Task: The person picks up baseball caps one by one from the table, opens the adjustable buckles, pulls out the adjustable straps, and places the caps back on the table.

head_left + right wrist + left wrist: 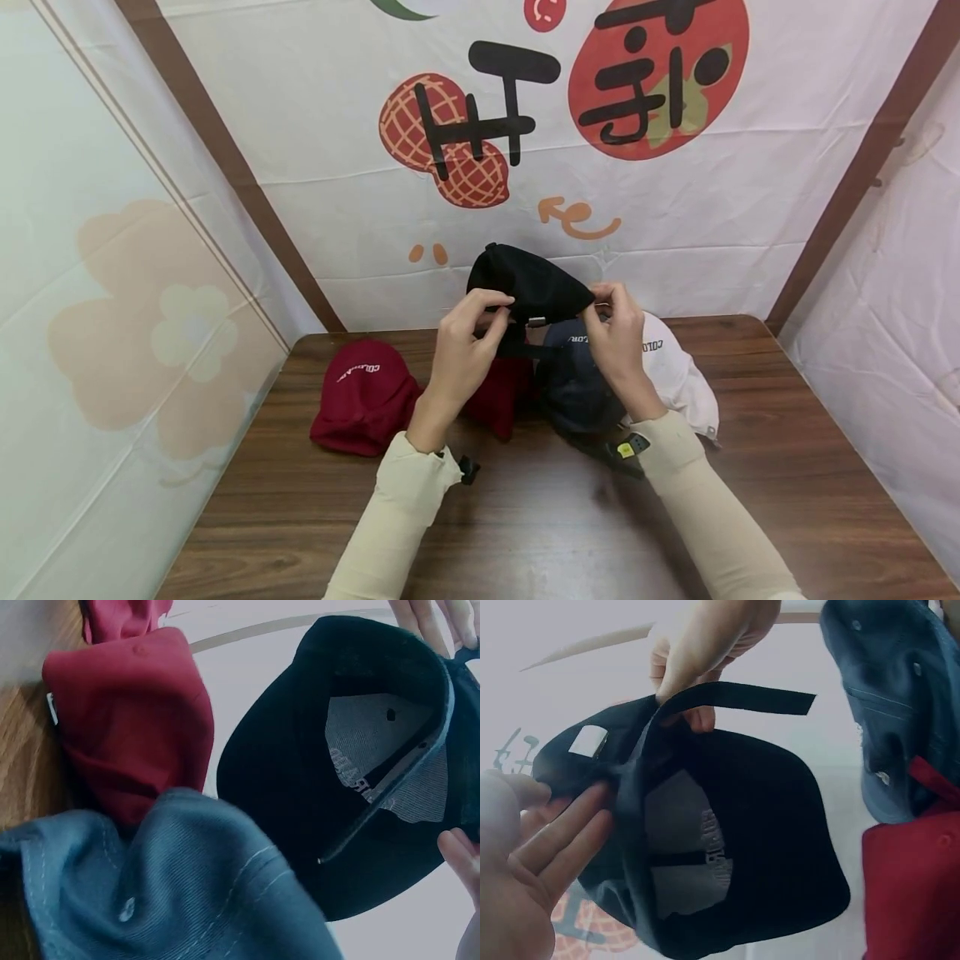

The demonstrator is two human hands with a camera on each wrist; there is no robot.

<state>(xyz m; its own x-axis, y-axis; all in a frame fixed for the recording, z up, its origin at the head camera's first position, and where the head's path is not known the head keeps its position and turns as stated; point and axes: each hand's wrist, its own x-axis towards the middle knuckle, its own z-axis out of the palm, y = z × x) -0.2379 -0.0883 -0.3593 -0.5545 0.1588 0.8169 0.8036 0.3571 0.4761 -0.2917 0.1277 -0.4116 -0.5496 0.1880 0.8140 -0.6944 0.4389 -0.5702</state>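
Both hands hold a black baseball cap (pixel 525 279) in the air above the far side of the table. My left hand (pixel 467 340) pinches its back edge beside a silver buckle (pixel 589 741). On the other side, my right hand (pixel 618 343) grips the edge between thumb and fingers. The cap's inside faces the wrist cameras, showing a pale mesh lining (pixel 682 847). Its strap (pixel 757 698) hangs loose with a free end. Behind and below the cap are a dark red cap (pixel 501 404) and a navy cap (pixel 573 383), both partly hidden.
Another dark red cap (pixel 367 396) with white lettering sits at the left of the wooden table (pixel 525 533). A white cap (pixel 686 371) lies at the right, partly behind the navy one and my right arm. A printed cloth wall (pixel 322 225) rises behind the table.
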